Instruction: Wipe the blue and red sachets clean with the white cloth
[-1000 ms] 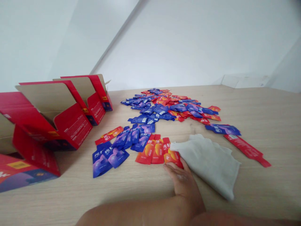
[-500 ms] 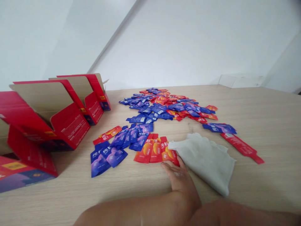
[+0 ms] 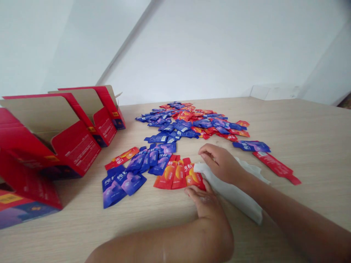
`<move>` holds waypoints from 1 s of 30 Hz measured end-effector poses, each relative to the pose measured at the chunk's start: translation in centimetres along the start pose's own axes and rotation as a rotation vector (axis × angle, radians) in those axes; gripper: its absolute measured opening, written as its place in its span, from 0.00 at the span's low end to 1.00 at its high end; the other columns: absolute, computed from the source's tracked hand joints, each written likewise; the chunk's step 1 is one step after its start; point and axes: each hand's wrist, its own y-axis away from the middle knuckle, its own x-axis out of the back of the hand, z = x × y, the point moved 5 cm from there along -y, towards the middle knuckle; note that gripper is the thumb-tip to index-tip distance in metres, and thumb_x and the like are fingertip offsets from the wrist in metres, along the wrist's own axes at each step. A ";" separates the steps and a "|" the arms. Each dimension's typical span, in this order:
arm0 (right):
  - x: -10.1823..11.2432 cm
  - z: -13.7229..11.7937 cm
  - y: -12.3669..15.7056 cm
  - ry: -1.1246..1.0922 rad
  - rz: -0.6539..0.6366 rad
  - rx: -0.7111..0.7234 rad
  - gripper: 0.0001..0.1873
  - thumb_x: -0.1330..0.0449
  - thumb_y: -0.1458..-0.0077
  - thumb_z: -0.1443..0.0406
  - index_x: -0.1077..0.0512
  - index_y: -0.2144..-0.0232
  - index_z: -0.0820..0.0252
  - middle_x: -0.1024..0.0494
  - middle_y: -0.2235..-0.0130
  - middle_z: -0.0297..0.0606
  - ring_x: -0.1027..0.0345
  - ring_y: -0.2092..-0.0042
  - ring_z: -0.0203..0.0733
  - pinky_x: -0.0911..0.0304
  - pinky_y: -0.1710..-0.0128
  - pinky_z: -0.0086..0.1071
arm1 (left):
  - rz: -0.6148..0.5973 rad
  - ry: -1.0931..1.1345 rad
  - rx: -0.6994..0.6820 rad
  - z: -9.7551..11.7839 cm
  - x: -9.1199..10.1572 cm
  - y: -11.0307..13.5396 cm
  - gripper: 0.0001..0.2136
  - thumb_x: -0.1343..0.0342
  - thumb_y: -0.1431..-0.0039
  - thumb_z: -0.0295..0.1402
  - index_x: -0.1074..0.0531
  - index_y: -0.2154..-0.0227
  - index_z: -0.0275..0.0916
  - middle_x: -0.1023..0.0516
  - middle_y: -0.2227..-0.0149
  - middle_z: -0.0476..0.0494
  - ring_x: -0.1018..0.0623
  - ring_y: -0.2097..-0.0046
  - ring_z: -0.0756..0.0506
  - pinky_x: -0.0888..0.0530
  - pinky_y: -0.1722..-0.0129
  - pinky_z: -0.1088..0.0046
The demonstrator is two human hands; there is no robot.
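My left hand (image 3: 202,200) rests low on the table, fingers and thumb apart, touching the lower edge of the rightmost red sachet (image 3: 193,178). That sachet lies in a short overlapping row with other red sachets (image 3: 167,177) printed with orange fruit. Over the folded white cloth (image 3: 241,201) hovers my right hand (image 3: 221,162), its fingers curled in; whether anything is inside them is hidden. The cloth is partly covered by the right hand and forearm. Left of the red row are several blue sachets (image 3: 130,182), overlapping, with a single red sachet (image 3: 122,157) behind them.
A heap of mixed blue and red sachets (image 3: 183,126) spreads across the back. Open red boxes (image 3: 74,149) line the left side. At right lie a blue sachet (image 3: 253,146) and a red sachet turned over (image 3: 276,167). A white object (image 3: 274,92) stands by the wall.
My right hand has come in from the lower right and is now over the cloth with fingers curled. My left hand stays at the red sachet. The view has shifted slightly.
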 end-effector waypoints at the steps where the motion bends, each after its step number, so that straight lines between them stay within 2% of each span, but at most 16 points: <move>1: -0.5 1.2 0.2 0.065 -0.002 -0.025 0.11 0.51 0.43 0.64 0.33 0.61 0.61 0.27 0.64 0.40 0.35 0.63 0.41 0.43 0.62 0.34 | -0.012 -0.067 -0.002 0.1 -0.2 -0.1 0.19 0.57 0.43 0.22 0.34 0.48 0.33 0.25 0.55 0.29 0.30 0.49 0.36 0.40 0.47 0.47; 3: -2.1 2.6 0.9 0.138 -0.127 0.026 0.18 0.47 0.46 0.61 0.35 0.54 0.61 0.27 0.58 0.43 0.35 0.57 0.45 0.44 0.57 0.38 | -0.039 -0.196 -0.002 0.2 -0.5 -0.3 0.21 0.59 0.43 0.21 0.35 0.47 0.35 0.25 0.55 0.29 0.30 0.49 0.37 0.39 0.47 0.48; 5: -3.5 3.2 1.6 0.186 -0.265 0.088 0.23 0.44 0.48 0.59 0.36 0.50 0.60 0.29 0.54 0.45 0.37 0.53 0.48 0.45 0.53 0.41 | -0.060 -0.237 -0.005 0.2 -0.7 -0.4 0.22 0.59 0.43 0.21 0.35 0.47 0.37 0.24 0.55 0.30 0.29 0.49 0.37 0.39 0.48 0.47; 8: -4.4 3.7 1.9 0.274 -0.382 0.114 0.19 0.45 0.47 0.63 0.33 0.52 0.59 0.28 0.56 0.44 0.37 0.54 0.48 0.45 0.55 0.40 | -0.074 -0.196 -0.039 0.2 -1.0 -0.5 0.21 0.59 0.43 0.22 0.35 0.48 0.37 0.23 0.59 0.30 0.29 0.50 0.36 0.39 0.48 0.45; 11: -4.2 3.5 1.4 0.306 -0.365 0.100 0.18 0.48 0.48 0.70 0.32 0.53 0.60 0.28 0.58 0.44 0.36 0.56 0.46 0.44 0.57 0.37 | -0.079 -0.192 -0.070 0.2 -1.1 -0.5 0.20 0.59 0.42 0.23 0.36 0.47 0.34 0.22 0.61 0.28 0.28 0.51 0.36 0.39 0.49 0.45; 14: -4.2 2.3 1.2 0.247 -0.326 0.154 0.20 0.49 0.47 0.70 0.34 0.51 0.60 0.29 0.56 0.43 0.37 0.55 0.45 0.45 0.56 0.36 | -0.110 -0.269 -0.074 0.2 -1.2 -0.5 0.20 0.61 0.42 0.23 0.36 0.47 0.33 0.22 0.60 0.29 0.29 0.51 0.36 0.38 0.49 0.46; 17: -5.1 1.5 1.5 0.218 -0.437 0.257 0.16 0.49 0.48 0.71 0.29 0.58 0.57 0.28 0.61 0.40 0.37 0.59 0.44 0.45 0.59 0.35 | -0.145 -0.367 -0.064 0.3 -1.4 -0.6 0.20 0.62 0.43 0.23 0.30 0.53 0.30 0.23 0.58 0.29 0.29 0.50 0.35 0.39 0.49 0.46; 19: -5.7 2.0 1.3 0.222 -0.462 0.268 0.15 0.49 0.49 0.72 0.28 0.61 0.56 0.28 0.63 0.39 0.37 0.60 0.43 0.45 0.60 0.35 | -0.147 -0.414 -0.058 0.4 -1.3 -0.6 0.21 0.63 0.43 0.22 0.31 0.51 0.31 0.23 0.58 0.29 0.29 0.50 0.35 0.39 0.49 0.47; 22: -5.7 3.4 0.4 0.241 -0.411 0.219 0.17 0.50 0.48 0.73 0.28 0.59 0.58 0.28 0.62 0.41 0.37 0.60 0.43 0.45 0.59 0.35 | -0.148 -0.446 -0.053 0.5 -1.2 -0.6 0.23 0.63 0.42 0.22 0.38 0.45 0.37 0.23 0.58 0.31 0.29 0.50 0.36 0.38 0.50 0.47; 25: -5.3 3.8 0.2 0.245 -0.381 0.213 0.17 0.50 0.48 0.73 0.28 0.59 0.58 0.29 0.63 0.41 0.37 0.60 0.43 0.45 0.59 0.35 | -0.166 -0.453 -0.044 0.5 -1.1 -0.5 0.23 0.62 0.42 0.21 0.40 0.44 0.40 0.23 0.56 0.30 0.29 0.50 0.36 0.37 0.50 0.47; 30: -5.2 2.0 1.6 0.186 -0.430 0.308 0.17 0.48 0.53 0.73 0.27 0.61 0.56 0.30 0.63 0.39 0.38 0.60 0.43 0.46 0.60 0.34 | -0.177 -0.420 -0.035 0.4 -0.5 -0.5 0.22 0.61 0.43 0.20 0.36 0.47 0.33 0.25 0.55 0.27 0.29 0.49 0.36 0.37 0.48 0.52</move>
